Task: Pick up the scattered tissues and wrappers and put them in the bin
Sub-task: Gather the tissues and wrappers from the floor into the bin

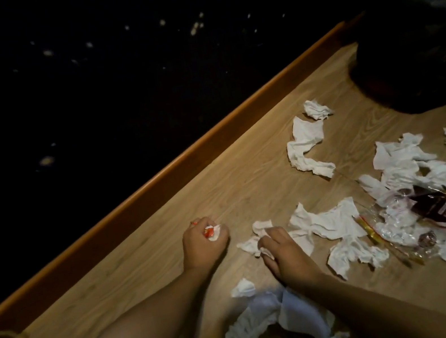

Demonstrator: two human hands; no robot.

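Darkness is swallowing the bin (411, 25); I'm barely tracing its rim. Well short of it, my left hand (204, 245) is fisting a red-and-white wad (212, 231), my right hand (279, 251) pinching a tissue (254, 241) on the floor (149, 265).
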